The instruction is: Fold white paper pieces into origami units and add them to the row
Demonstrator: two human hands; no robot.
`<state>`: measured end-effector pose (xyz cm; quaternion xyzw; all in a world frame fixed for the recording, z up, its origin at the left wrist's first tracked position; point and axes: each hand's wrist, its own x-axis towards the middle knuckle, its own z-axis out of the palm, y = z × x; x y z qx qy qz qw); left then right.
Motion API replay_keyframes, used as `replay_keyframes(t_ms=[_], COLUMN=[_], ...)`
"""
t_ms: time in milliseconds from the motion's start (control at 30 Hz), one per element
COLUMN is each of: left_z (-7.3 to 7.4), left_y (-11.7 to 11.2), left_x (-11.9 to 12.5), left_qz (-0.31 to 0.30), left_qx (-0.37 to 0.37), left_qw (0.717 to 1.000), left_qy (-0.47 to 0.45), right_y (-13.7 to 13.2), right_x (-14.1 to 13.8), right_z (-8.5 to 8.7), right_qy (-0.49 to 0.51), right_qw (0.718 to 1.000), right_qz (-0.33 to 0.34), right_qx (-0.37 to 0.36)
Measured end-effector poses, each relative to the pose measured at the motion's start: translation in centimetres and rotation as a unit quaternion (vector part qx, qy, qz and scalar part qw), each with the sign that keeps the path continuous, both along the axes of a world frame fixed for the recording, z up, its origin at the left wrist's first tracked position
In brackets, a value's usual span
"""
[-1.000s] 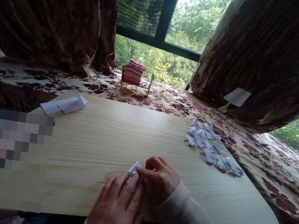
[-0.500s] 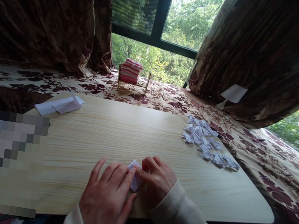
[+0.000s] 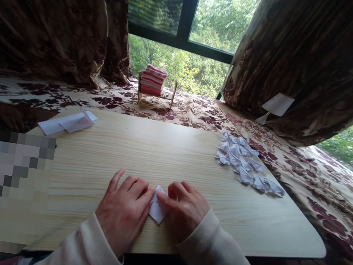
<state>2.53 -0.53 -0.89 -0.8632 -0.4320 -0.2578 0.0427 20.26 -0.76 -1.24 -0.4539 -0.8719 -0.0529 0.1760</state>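
Observation:
A small folded piece of white paper lies on the wooden table between my two hands. My left hand rests flat with its fingers stretched out, the index finger touching the paper's left edge. From the other side, my right hand has its fingers curled, and the thumb presses on the paper's upper right part. The right fingertips are partly hidden behind the hand. Several folded white paper pieces lie together at the table's right rear.
Loose strips of white paper lie at the table's left rear corner. Beyond it, a small wooden rack holds folded striped cloths on the flowered cover. A white lamp stands by the right curtain. The lower left is pixelated.
My left hand has shifted left and drawn its thumb in, uncovering more of the folded paper. My right thumb stays on the paper. The view has tilted slightly.

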Motion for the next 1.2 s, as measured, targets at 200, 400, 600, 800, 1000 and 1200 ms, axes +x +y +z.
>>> replay_keyframes(t_ms=[200,400,600,800,1000,1200], left_z=[-0.2,-0.3,-0.6,-0.2,0.1,-0.1], left_y=[-0.1,-0.1,0.1,0.0,-0.8,-0.9], left_x=[-0.5,-0.7,-0.6,-0.8,-1.0,-0.7], left_qz=[-0.015,-0.027,-0.041,-0.052,-0.046,-0.034], left_qx=[0.023,0.022,0.037,0.03,0.011,0.042], left_qw=[1.0,0.999,0.998,0.998,0.999,0.998], left_qy=[-0.002,-0.016,-0.011,-0.005,0.007,0.022], right_y=[0.0,0.0,-0.1,-0.2,-0.2,0.8], right_x=[0.1,0.1,0.0,0.1,-0.4,-2.2], right_z=[-0.1,-0.1,0.2,0.8,1.6,1.2], right_qy=[0.008,0.019,-0.011,-0.069,-0.109,-0.134], right_qw=[1.0,1.0,1.0,0.997,0.994,0.99], right_qz=[-0.002,0.004,0.01,0.017,0.004,-0.041], right_qx=[-0.012,0.001,0.002,0.007,-0.023,0.017])
